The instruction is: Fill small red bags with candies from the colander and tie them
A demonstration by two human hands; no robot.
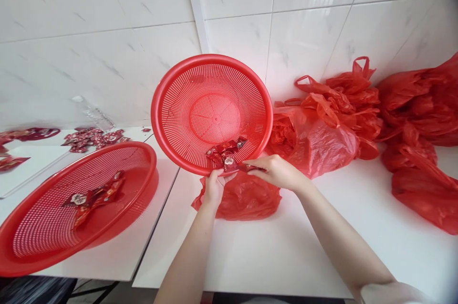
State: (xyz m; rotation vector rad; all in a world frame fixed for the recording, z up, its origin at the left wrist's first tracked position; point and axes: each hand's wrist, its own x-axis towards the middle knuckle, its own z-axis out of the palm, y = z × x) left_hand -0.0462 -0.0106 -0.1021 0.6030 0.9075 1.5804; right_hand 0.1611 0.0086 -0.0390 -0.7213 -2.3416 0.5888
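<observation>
A red mesh plastic basket (168,103) stands tipped toward me at the centre, with several small red foil packets (214,155) at its lower side. My left hand (213,192) is at the front rim, its thumb and fingers closed on a red packet (230,162) with a white round label. From the right, my right hand (277,172) pinches a dark red end of foil beside that packet. Whether both hands grip one packet or two, I cannot tell. Beneath the basket lies a red plastic bag (250,199).
Another red basket (145,199) with a few packets leans at the left. Behind it are a pile of small red packets (89,139) and a clear bottle (95,115). Full red plastic bags (329,146) crowd the right against the tiled wall (236,36). A seam divides the white tables (286,246).
</observation>
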